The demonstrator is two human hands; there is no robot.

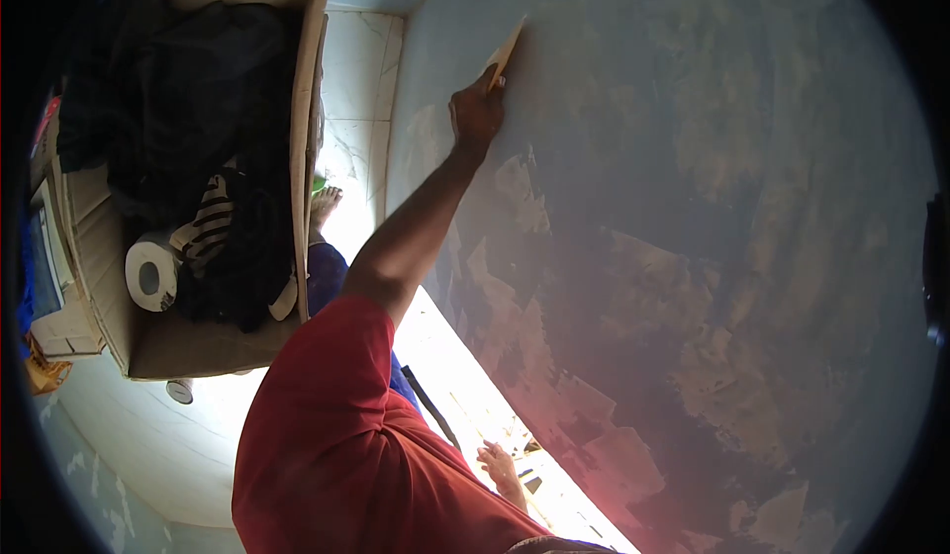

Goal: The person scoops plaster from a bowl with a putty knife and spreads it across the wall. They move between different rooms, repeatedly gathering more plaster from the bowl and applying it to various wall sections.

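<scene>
My left hand (477, 117), at the end of the bare arm from the red sleeve, is closed round a flat yellowish scraper (507, 51). The scraper appears nearly edge-on, its far edge at the blue-grey wall (614, 178); the exact contact is not clear. Pale, angular patches of filler (623, 460) cover parts of the wall. Much lower, small in the bright light beside my shirt, my right hand (503, 473) shows with fingers apart and nothing visible in it.
On the left stands an open cardboard box (309, 138) with dark cloth (188, 69), a striped cloth (210, 220) and a white roll (150, 272). A bare foot (325, 203) shows beside it on the white tiles. A small round container (179, 391) lies below the box.
</scene>
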